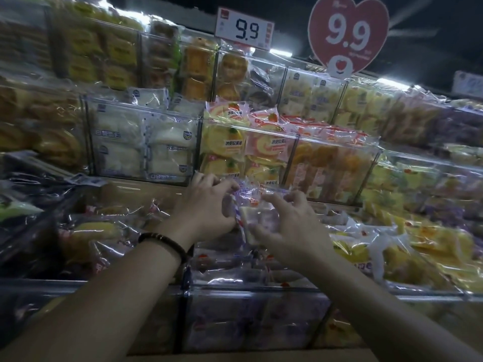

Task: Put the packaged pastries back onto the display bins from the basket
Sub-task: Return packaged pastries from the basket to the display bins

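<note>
A single packaged pastry is held in the air just below and in front of the roll-cake bin, the clear-walled bin of yellow and pink roll cakes that serves as the reference point here. The left hand, with a dark bracelet on its wrist, has its fingers curled round the pack's left edge by the striped seam. The right hand pinches the crinkled wrapper from the right, so both hands grip the same pack. The basket is not in view. Directly beneath the roll-cake bin, closer to the person, lies a low bin of purple-tinted packs. The held pastry looks pale with a purple print, so that low bin is probably its home, though the dim light makes the match uncertain. To the left of the roll-cake bin stands a bin of white buns, and high above it to the right hangs a heart-shaped price sign. The step in hand seems to be squaring the pack up before setting it down. To do this well, check the print against the packs below first, then hold it by the wrapper's sealed edges and not the soft cake (it would dent easily). Lower it flat, label up, onto the packs already there — not dropped — and let one hand go only once it rests level.
</note>
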